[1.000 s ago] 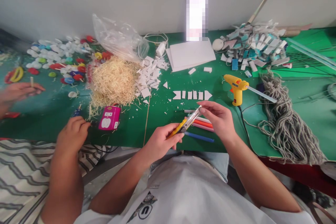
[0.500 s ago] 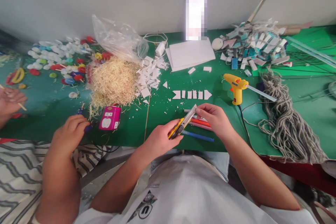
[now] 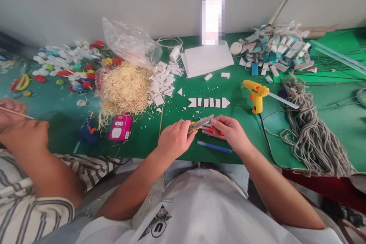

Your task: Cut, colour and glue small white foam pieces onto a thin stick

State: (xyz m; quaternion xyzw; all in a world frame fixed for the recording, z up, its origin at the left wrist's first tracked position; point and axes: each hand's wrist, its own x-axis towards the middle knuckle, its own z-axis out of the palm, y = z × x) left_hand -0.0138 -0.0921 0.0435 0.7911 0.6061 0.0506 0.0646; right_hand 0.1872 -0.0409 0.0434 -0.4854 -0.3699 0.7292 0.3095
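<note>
My left hand (image 3: 175, 139) is closed around a yellow and black utility knife (image 3: 196, 126). Its grey blade is extended and points up and to the right. At the blade's tip, the thumb and fingers of my right hand (image 3: 230, 131) are pinched together; whether a small scrap is also between them I cannot tell. Partly hidden beneath the hands lie red and pink pens (image 3: 213, 133), and a blue pen (image 3: 214, 147) lies just in front. Beyond them, several small white foam pieces (image 3: 206, 103) form a row, with an arrow-shaped one (image 3: 225, 102) at the right end.
Right of my hands stand a yellow glue gun (image 3: 254, 93) and a grey yarn bundle (image 3: 309, 126). White sheets (image 3: 207, 61), a bright phone screen (image 3: 213, 19) and foam scraps (image 3: 161, 84) are farther back. Wood shavings (image 3: 124, 87), a pink power socket (image 3: 120, 127) and a co-worker's hands (image 3: 24, 131) are leftward.
My left hand has turned and the knife now lies flatter, still against my right fingertips. The co-worker's nearer hand has let go of the blue glue gun and moved left to a thin stick.
</note>
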